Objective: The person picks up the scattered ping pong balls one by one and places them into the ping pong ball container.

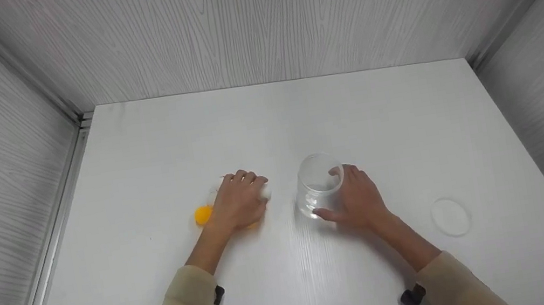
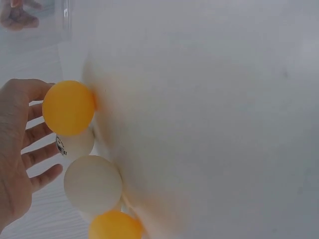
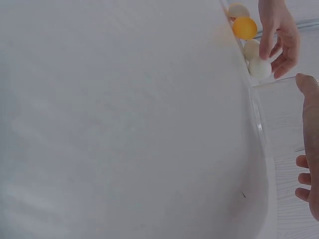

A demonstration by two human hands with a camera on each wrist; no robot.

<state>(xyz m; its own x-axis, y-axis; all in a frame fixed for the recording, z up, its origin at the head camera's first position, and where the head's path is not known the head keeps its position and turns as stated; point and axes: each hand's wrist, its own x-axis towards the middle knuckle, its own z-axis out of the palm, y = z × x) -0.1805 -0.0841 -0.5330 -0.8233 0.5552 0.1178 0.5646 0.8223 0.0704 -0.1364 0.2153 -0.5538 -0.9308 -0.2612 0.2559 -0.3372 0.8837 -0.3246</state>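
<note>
My left hand (image 1: 241, 201) reaches over a small cluster of table tennis balls, its fingers spread and slightly bent. A white ball (image 1: 266, 192) shows beside its fingertips, and an orange ball (image 1: 203, 215) lies by the wrist. In the left wrist view another orange ball (image 2: 69, 108) and a white ball (image 2: 93, 183) lie in front of the palm. With my right hand (image 1: 358, 196) I hold a clear plastic jar (image 1: 314, 197) from its right side, thumb and fingers curved around the wall. Upright on the table, the jar has its round mouth uncovered.
A clear round lid or ring (image 1: 451, 217) lies flat to the right of my right forearm. Grey wood-grain panels (image 1: 252, 24) enclose the white table (image 1: 182, 134) at the back and both sides.
</note>
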